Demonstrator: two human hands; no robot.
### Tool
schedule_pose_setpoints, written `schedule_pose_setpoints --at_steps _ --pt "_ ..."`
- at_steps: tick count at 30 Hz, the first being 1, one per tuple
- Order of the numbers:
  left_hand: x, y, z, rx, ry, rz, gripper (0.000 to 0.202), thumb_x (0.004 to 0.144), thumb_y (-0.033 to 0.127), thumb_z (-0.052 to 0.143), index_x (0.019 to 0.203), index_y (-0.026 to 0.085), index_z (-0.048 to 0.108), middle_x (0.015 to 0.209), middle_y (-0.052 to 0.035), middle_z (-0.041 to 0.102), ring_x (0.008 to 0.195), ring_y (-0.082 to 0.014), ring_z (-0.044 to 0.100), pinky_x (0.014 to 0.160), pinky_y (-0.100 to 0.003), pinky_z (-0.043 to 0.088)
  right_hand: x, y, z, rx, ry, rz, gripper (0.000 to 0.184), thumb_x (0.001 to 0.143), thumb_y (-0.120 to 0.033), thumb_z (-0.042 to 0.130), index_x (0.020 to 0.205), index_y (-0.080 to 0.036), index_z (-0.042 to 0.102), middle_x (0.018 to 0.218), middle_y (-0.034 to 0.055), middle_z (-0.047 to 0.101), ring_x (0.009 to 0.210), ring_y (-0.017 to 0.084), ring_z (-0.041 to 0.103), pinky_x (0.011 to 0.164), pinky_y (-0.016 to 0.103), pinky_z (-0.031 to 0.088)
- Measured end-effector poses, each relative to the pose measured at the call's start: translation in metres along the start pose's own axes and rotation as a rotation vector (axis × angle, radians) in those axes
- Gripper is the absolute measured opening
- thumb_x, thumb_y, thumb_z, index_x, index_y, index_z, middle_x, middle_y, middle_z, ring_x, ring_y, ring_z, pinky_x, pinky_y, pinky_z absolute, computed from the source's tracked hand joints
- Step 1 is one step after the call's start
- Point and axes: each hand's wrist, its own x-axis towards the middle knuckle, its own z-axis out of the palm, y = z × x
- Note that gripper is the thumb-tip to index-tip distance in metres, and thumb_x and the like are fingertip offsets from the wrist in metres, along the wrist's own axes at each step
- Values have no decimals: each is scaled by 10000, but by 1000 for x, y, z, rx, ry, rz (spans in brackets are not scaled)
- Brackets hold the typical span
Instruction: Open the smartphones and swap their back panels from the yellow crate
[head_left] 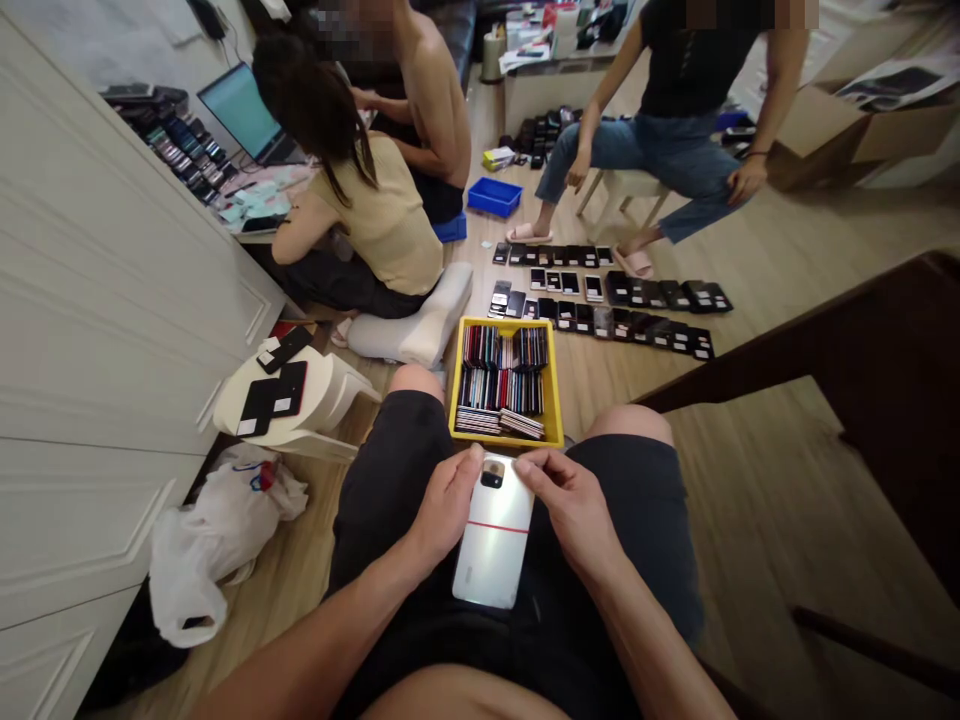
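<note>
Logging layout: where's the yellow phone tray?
In the head view, the yellow tray sits on the floor between the person's knees, just ahead of the white phone the person holds, with a white cushion to its left.

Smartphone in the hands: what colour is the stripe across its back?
Red, across the white smartphone; the head view shows it.

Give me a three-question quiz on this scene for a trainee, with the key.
1. True or false: the white smartphone is touched by both the left hand and the right hand.
2. What fills the yellow tray? A) phones packed in rows on their edges; B) loose screws; C) folded cloths.
3. Fill in the blank: the thin line across the back of the white smartphone is ___.

Key: 1 true; 2 A; 3 red.
</note>
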Motion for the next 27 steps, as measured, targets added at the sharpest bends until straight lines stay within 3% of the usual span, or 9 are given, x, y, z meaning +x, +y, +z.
schedule_pose_setpoints --at_steps 3,6,12,16,20,27 --pt "1 -1 -1 -79 -6 16 430 987 546 518 847 156 633 811 -28 619 772 -159 529 719 -263 441 1 -1 -1 18 18 5 334 784 -489 816 745 -175 708 694 -4 631 666 140 509 635 248 417" --pt "2 -3 -3 -131 -15 -5 303 921 469 666 898 166 658 811 -3 605 748 -139 517 684 -237 433 2 -2 -1 8 27 0 334 772 -497 823 768 -180 719 708 -1 647 675 150 526 630 250 430" --pt "3 2 -2 -340 0 -59 236 901 404 707 924 170 686 829 -7 626 758 -136 547 706 -233 460 -2 -3 4 -51 -31 -24 373 787 -470 820 1028 -200 731 923 30 729 826 201 624 743 283 492" --pt "3 7 2 -429 -24 -115 237 870 386 739 910 159 685 829 -25 648 774 -152 583 731 -251 484 -5 -3 4 -105 0 -42 333 844 -506 754 938 -188 724 843 18 693 779 190 601 691 270 468" --pt "3 3 4 -340 28 -101 246 859 380 737 827 150 656 751 2 594 693 -124 530 665 -232 454 -3 -3 3 -116 56 -62 347 842 -515 738 796 -173 703 741 1 640 702 163 543 639 258 424" --pt "14 0 14 -86 174 -73 260 823 352 662 676 176 539 637 38 484 593 -108 428 550 -226 362 7 9 5 150 105 90 337 734 -478 825 714 -164 702 661 -10 637 612 139 528 609 265 441"
